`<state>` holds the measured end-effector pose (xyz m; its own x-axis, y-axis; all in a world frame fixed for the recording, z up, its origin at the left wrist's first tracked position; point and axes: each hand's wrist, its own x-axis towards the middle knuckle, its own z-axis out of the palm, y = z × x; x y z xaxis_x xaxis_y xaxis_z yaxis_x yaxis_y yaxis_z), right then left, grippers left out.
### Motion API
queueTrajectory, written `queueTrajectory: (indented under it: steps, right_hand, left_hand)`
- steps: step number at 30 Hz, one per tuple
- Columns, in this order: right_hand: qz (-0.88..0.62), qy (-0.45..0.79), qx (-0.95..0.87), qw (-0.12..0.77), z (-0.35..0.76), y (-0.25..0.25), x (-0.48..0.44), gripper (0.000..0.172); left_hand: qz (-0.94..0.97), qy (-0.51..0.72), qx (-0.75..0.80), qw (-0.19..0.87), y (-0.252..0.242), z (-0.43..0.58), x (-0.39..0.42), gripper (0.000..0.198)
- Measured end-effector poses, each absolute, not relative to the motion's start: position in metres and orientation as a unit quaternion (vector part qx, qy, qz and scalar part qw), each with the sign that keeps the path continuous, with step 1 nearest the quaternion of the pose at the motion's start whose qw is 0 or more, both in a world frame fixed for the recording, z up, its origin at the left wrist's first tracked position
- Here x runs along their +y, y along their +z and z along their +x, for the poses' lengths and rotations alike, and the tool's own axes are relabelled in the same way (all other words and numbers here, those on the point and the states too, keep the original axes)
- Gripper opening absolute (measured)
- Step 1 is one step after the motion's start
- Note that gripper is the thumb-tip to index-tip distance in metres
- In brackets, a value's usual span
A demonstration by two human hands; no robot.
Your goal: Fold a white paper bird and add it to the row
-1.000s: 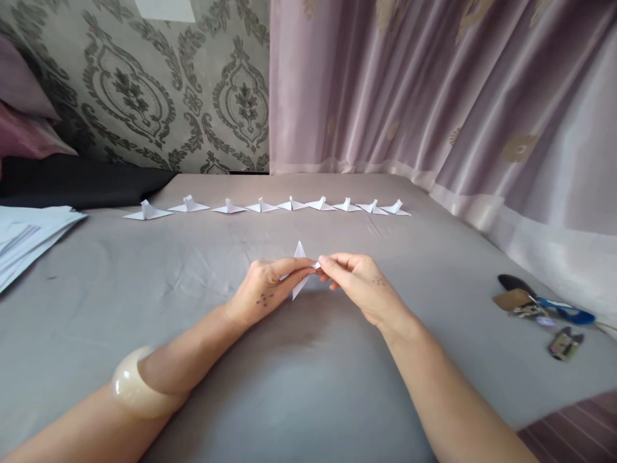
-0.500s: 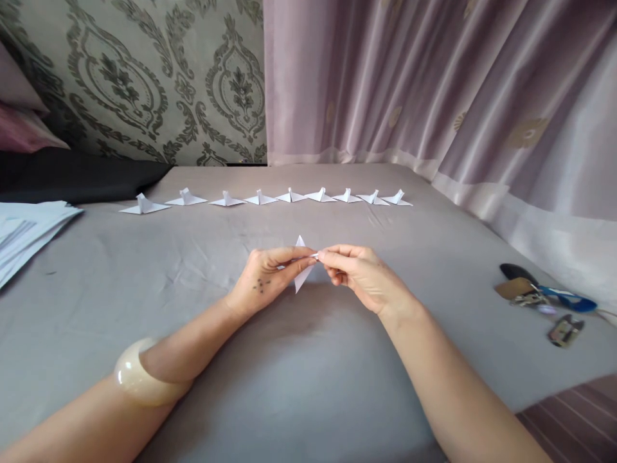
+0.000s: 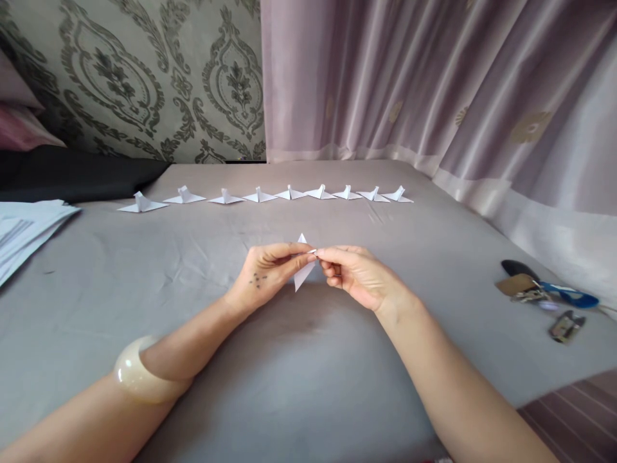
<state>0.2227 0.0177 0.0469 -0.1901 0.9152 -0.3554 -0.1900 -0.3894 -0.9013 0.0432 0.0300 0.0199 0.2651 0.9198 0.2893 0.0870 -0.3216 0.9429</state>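
Note:
A white folded paper bird (image 3: 303,276) is held above the grey sheet, one pointed wing up and one down. My left hand (image 3: 270,270) pinches its middle between thumb and fingers, hiding much of the body. At its narrow tip, my right hand (image 3: 357,273) pinches the paper with thumb and forefinger, the other fingers curled in. Farther back, several similar white folded paper birds (image 3: 289,193) stand in a row, wings spread, each with a raised part in the middle.
A stack of papers (image 3: 31,231) lies at the left, by a black cloth (image 3: 81,173). Keys (image 3: 527,296) with a tan tag, blue-handled scissors (image 3: 571,296) and a small metal clipper (image 3: 567,326) lie at the right. Curtains (image 3: 376,77) hang behind the grey sheet (image 3: 193,270).
My right hand's thumb and forefinger have shifted slightly at the paper's tip, the fingers now straighter. My left hand keeps its pinch. The view has tilted very slightly.

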Motion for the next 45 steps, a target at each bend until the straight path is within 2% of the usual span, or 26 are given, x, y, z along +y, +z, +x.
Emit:
queueTrajectory:
  steps: [4,12,22,33,38,42,45]
  right_hand:
    - [-0.502,0.657,-0.379,0.414,0.221,0.045,0.017,0.023]
    - [-0.524,0.634,-0.378,0.425,0.22,0.045,0.016,0.019]
    - [-0.511,0.689,-0.311,0.409,0.217,0.05,0.016,0.014]
    - [-0.557,0.606,-0.367,0.434,0.219,0.05,0.017,0.02]
    - [-0.595,0.553,-0.407,0.418,0.215,0.049,0.017,0.018]
    - [-0.584,0.558,-0.424,0.41,0.205,0.046,0.012,0.023]
    - [-0.581,0.562,-0.409,0.424,0.2,0.041,0.012,0.018]
  left_hand:
    - [0.653,0.474,0.387,0.446,0.02,0.044,0.03,0.014]
    - [0.658,0.463,0.413,0.426,0.017,0.045,0.029,0.018]
    - [0.665,0.468,0.428,0.395,0.016,0.048,0.025,0.02]
    - [0.601,0.498,0.451,0.432,0.023,0.049,0.028,0.019]
    - [0.548,0.54,0.433,0.47,0.023,0.049,0.034,0.024]
    - [0.553,0.541,0.398,0.493,0.018,0.051,0.036,0.028]
    - [0.585,0.517,0.362,0.509,0.015,0.053,0.034,0.034]
